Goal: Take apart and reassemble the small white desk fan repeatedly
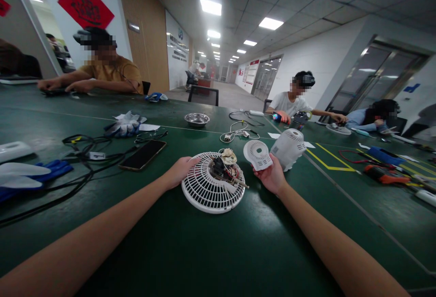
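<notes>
My left hand (177, 173) is closed on the left rim of a round white fan grille (199, 192), which rests on the green table. On top of the grille sits an exposed motor (227, 170) with wires and a pale part above it. My right hand (274, 178) grips a white plastic motor cover (258, 154), slotted and with a round opening, held just right of the grille. Right behind that hand stands a larger white vented housing (289, 147); whether the fingers touch it, I cannot tell.
Left on the table (218, 256) lie a phone (145, 155), black cables (91, 165) and work gloves (126, 124). A metal bowl (196, 119) and a white cable (238, 132) are farther back. Tools, including a red-and-black one (384, 174), lie right. Several people sit around the table.
</notes>
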A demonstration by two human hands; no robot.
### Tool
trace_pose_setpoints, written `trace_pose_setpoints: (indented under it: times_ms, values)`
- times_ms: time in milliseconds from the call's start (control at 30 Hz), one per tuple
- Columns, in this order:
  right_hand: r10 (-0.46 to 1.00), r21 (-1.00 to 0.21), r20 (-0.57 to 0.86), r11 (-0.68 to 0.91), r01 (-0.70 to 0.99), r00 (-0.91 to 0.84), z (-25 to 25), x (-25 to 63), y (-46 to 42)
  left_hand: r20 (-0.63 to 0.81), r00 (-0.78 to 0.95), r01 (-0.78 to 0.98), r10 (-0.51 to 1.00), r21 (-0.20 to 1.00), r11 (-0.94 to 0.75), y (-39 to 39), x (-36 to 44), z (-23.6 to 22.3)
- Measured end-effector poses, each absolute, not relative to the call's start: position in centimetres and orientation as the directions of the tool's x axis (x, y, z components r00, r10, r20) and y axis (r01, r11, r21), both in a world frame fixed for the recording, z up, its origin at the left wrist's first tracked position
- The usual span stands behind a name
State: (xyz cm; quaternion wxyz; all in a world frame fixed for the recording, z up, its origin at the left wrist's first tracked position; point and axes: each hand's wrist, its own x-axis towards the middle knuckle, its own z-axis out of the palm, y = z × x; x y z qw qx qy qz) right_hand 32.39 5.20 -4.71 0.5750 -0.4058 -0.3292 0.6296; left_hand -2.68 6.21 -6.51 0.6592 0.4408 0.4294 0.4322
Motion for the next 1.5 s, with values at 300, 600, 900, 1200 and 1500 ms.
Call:
trace_pose_setpoints:
  times_ms: [300, 600, 900, 1200, 1500]
  values:
    - [0.991, -0.877, -0.134, -0.131, -0.463, -0.028, -4.56, 32.31, 5.06, -0.182, 0.253, -0.182, 0.950, 0.956, 0.231, 5.94, -2.50, -6.14]
    - [0.992, -0.875, -0.123, -0.125, -0.468, -0.035, -4.59, 32.32, 5.05, -0.184, 0.243, -0.193, 0.952, 0.953, 0.234, 6.01, -2.47, -6.21]
    - [0.993, -0.874, -0.115, -0.118, -0.471, -0.034, -4.68, 32.39, 5.11, -0.191, 0.253, -0.181, 0.948, 0.954, 0.241, 6.02, -2.59, -6.20]
    - [0.992, -0.880, -0.121, -0.121, -0.459, -0.030, -4.72, 32.41, 5.08, -0.179, 0.237, -0.180, 0.955, 0.958, 0.224, 6.43, -2.59, -6.77]
    - [0.992, -0.877, -0.124, -0.121, -0.465, -0.024, -4.63, 32.38, 5.10, -0.178, 0.257, -0.171, 0.950, 0.959, 0.226, 6.17, -2.66, -6.50]
